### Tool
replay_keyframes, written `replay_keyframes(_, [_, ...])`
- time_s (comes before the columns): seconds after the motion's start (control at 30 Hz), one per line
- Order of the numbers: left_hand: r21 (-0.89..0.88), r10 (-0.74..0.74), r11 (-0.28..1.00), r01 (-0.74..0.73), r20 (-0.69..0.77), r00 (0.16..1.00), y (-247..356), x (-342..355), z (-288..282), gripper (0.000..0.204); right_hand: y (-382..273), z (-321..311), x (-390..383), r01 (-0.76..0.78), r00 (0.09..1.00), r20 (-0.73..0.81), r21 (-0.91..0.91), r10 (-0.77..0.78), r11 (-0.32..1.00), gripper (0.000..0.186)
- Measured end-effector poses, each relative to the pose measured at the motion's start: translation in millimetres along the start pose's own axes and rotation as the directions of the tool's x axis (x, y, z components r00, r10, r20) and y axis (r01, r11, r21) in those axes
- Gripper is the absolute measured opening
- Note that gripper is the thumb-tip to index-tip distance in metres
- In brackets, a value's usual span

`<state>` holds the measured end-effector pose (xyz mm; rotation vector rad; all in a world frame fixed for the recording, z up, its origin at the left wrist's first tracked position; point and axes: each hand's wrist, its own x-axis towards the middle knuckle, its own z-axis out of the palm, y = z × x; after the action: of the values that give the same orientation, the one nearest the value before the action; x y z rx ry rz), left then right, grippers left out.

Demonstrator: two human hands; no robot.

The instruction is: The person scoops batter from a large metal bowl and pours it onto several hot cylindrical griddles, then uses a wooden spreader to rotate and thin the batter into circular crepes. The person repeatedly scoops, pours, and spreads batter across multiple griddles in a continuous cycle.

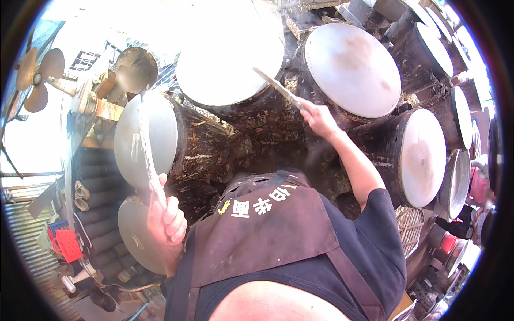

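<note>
Stick work, it seems: left hand (167, 216) wrapped round a crusted stick (145, 142), left of the bright lid (227, 61); right hand (319, 119) clenching a second stick (279, 88), across the lid's right edge; next probably needs steady aim.

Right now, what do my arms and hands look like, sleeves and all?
Your left hand and right hand are both bare, with no gloves visible. The right forearm is uncovered too, below a loose, short, dark navy sleeve that looks plain. Little of your left arm shows, so its sleeve is hard to judge.
</note>
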<state>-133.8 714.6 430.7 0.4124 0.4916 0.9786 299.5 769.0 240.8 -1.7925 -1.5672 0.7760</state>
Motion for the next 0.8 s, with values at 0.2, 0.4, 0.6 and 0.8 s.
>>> replay_keyframes(0.2, [0.005, -0.007, 1.000, 0.007, -0.020, 1.000, -1.4, 6.7, 8.6, 0.059, 5.6, -4.7, 47.7, 0.044, 0.994, -0.097, -0.111, -0.055, 0.993, 0.035])
replay_keyframes(0.4, [-0.045, -0.019, 0.999, 0.014, -0.125, 0.992, -0.4, 6.0, 13.4, 0.049, 7.4, -4.6, 27.0, 0.177, 0.978, -0.087, -0.157, -0.192, 0.972, 0.037])
replay_keyframes(0.6, [-0.039, -0.025, 0.999, 0.023, -0.066, 0.998, -0.1, 10.4, 11.5, 0.052, 17.3, -13.8, 104.9, 0.094, 0.984, -0.122, -0.253, -0.128, 0.963, 0.037])
replay_keyframes(0.8, [0.009, -0.065, 0.998, 0.065, 0.000, 0.998, 0.6, 18.2, 14.9, 0.057, 0.9, -5.5, 152.9, 0.037, 0.989, -0.129, -0.216, -0.067, 0.976, 0.037])
